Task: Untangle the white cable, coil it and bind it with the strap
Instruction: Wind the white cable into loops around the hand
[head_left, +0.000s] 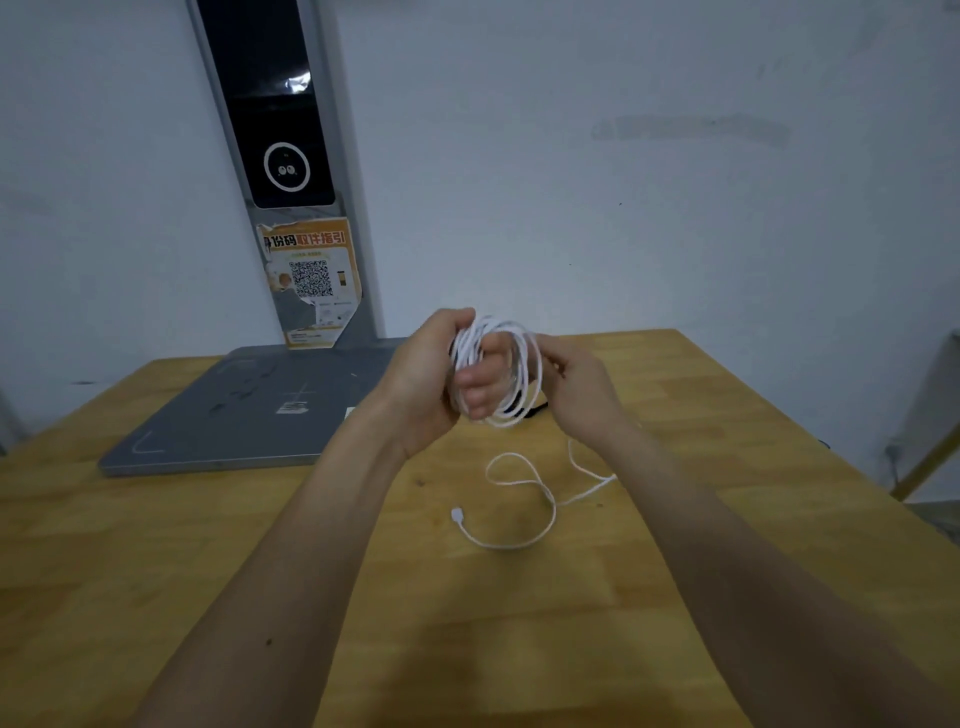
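Both hands are raised above the wooden table (675, 545). Her or his left hand (431, 379) is closed around a bundle of white cable (511, 364) loops, fingers curled through the coil. Just beside it, the right hand (582, 384) pinches the coil's outer edge with fingers narrowed on the strands. A dark strap (535, 413) peeks out under the coil. From there the loose cable tail drops to the table, curls once, and ends in a small white plug (458, 515). Behind stands a grey stand (249, 415) with an orange sticker (311, 283).
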